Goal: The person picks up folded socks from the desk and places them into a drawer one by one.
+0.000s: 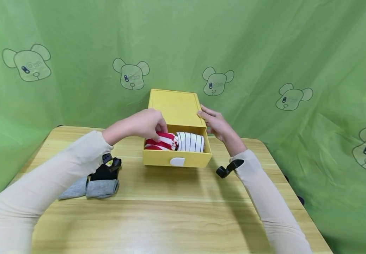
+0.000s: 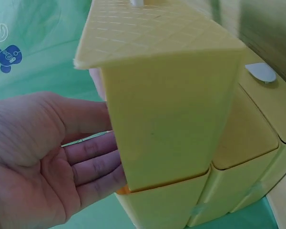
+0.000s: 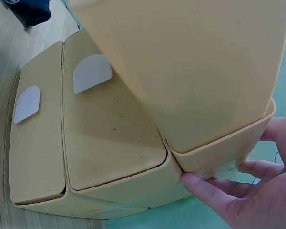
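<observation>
A yellow drawer box (image 1: 176,106) stands at the back of the table, its top drawer (image 1: 157,158) pulled out. Inside lie a rolled red-and-white striped cloth (image 1: 165,141) on the left and a white roll with dark stripes (image 1: 190,142) on the right. My left hand (image 1: 146,123) reaches over the drawer's left wall and pinches the red-and-white cloth; in the left wrist view that wall hides its fingertips. With fairly straight fingers, my right hand (image 1: 217,123) touches the box's right edge. The right wrist view shows those fingers (image 3: 205,191) against the yellow casing.
Folded grey cloth (image 1: 102,188) and a black piece (image 1: 105,173) lie on the table at left, partly behind my left wrist camera. Lower drawers with white handles (image 3: 93,73) sit beneath the open one. A green curtain (image 1: 176,42) hangs behind the table.
</observation>
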A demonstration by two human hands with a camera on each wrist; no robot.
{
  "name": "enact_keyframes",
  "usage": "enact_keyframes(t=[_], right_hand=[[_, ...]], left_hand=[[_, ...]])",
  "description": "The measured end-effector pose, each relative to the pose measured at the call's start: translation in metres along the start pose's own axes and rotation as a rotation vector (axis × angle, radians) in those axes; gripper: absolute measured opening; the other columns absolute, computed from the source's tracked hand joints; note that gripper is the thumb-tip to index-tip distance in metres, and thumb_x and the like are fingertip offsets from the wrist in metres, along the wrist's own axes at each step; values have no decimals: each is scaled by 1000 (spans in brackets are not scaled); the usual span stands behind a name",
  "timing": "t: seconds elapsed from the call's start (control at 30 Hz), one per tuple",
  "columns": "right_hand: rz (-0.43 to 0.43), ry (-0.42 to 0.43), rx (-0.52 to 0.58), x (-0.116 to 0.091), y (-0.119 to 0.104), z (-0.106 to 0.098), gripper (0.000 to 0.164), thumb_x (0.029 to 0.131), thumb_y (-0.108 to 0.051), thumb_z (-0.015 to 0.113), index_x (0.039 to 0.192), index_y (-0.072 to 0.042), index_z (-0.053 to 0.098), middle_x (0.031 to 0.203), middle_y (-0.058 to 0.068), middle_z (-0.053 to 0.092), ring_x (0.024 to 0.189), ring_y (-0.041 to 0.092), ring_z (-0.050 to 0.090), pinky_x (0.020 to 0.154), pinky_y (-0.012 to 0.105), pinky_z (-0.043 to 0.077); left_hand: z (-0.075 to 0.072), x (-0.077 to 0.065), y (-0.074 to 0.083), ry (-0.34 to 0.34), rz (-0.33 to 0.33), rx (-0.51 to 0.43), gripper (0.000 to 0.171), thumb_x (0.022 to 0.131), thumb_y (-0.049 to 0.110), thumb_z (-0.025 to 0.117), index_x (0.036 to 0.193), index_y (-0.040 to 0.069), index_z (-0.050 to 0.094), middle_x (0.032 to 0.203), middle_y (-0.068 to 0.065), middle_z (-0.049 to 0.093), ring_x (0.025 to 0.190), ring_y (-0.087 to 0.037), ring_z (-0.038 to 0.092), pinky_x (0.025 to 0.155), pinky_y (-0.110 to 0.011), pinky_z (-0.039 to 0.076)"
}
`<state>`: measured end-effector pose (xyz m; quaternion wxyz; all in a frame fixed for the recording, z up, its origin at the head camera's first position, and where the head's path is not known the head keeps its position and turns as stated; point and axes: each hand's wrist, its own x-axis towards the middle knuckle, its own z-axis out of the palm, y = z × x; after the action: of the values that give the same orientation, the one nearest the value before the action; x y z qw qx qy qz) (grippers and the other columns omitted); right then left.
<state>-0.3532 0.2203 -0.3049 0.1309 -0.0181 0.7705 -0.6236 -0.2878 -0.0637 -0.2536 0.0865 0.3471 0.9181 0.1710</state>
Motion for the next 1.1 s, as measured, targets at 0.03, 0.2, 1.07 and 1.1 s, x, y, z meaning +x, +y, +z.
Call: enact_keyframes(t=[0.03,0.2,1.07,1.1], right_hand=[[0,1,0,0,0,0,65,105,-35,57,161,-32,24,166,10,31,136,37,52,91,39,60],[-1,3,8,-1,0,1,65,105,-34,56,162,-31,24,167,10,30,136,37,52,87,36,62],[-3,1,-15,1,0,-1,66,104,-36,57,161,-31,24,169,9,26,140,38,50,95,42,59],[-3,0,-15,1,0,-1,66,104,-36,57,162,-31,24,169,9,26,139,39,50,94,41,60]], left_hand=[[0,0,0,8,10,-2,20,86,9,81,105,6,79,99,-7,79,96,-21,72,91,-37,59],[3,-1,-4,30,59,-18,22,85,7,81,107,3,78,101,-9,79,97,-22,73,92,-37,59],[45,-45,50,-157,192,-758,30,105,30,57,120,9,70,108,-6,77,100,-19,74,88,-35,62],[52,-46,51,-195,180,-770,32,106,32,54,122,10,70,110,-5,77,102,-17,74,89,-34,62]])
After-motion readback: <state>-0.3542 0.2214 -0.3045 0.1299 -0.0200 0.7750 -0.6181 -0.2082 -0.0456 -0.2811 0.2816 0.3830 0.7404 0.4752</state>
